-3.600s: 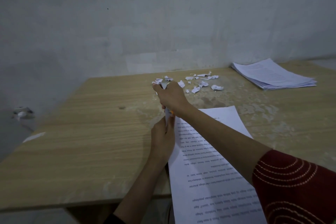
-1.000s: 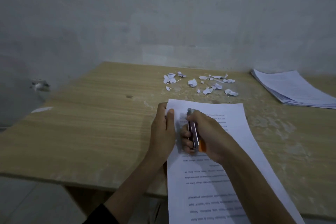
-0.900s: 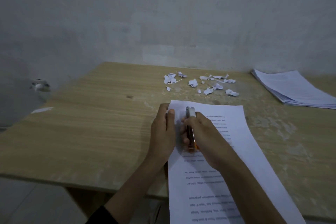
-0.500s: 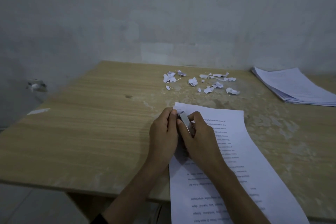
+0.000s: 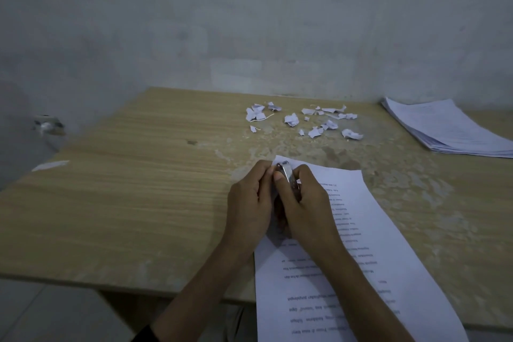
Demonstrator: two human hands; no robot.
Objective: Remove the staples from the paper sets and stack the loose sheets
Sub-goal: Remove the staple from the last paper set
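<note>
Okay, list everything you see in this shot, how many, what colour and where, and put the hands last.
table: one, light wood, fills the foreground
wall: one, grey, behind the table
printed paper set: one, white with dark text, on the table's near edge, overhanging it
metal tool: one, silver, at the set's far left corner
torn paper scraps: many, white, scattered at far centre
stack of loose sheets: one stack, white, far right
left hand: one, fingers curled at the set's far left corner
right hand: one, grips the metal tool
</note>
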